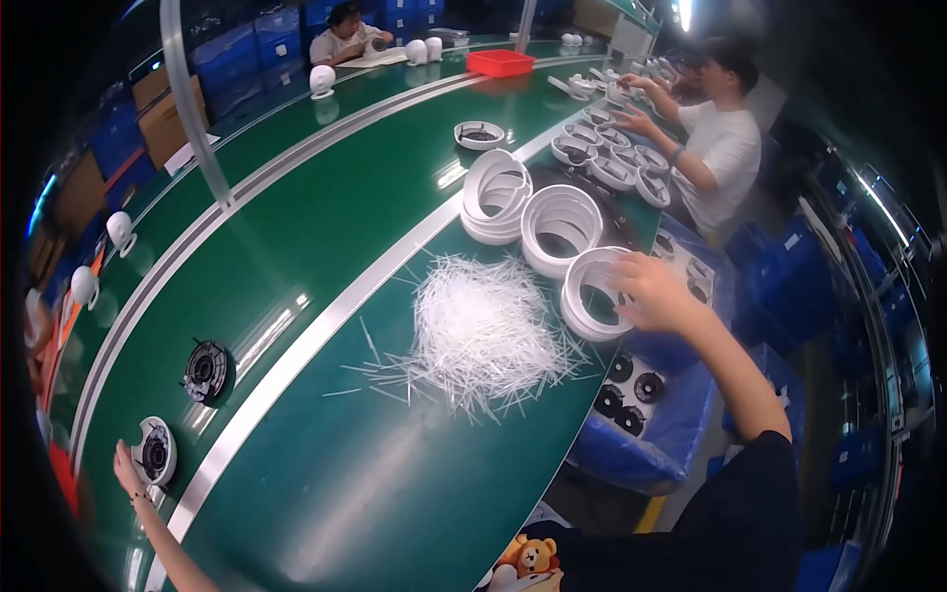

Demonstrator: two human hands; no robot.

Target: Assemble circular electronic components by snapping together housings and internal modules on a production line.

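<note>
- The right hand [653,292] reaches out to the near stack of white plastic rings [595,294] at the right edge of the green surface [326,493]; its fingers [625,299] curl over the rim of the top ring, gripping it.
- That stack is made of thin, smooth hoops, piled slightly askew. Two more stacks of rings [560,229] of the same kind stand just beyond it along the same edge, one leaning.
- A loose heap of thin white plastic slivers [483,331] lies spread on the surface just beside the near stack, bristly and tangled, with stray pieces scattered round it.
- The left hand [127,468] is at the far left edge of the surface, fingers spread open, just touching or right beside a round white disc with a black centre [154,451].
- A dark, ribbed round part [204,371] lies near that disc, further along the glossy belt.
- A metal strip runs lengthwise down the surface.
- Below the right edge, a blue tray [646,434] holds small black round pieces.
- Another person in a white shirt [725,148] works at more white rings further along.
</note>
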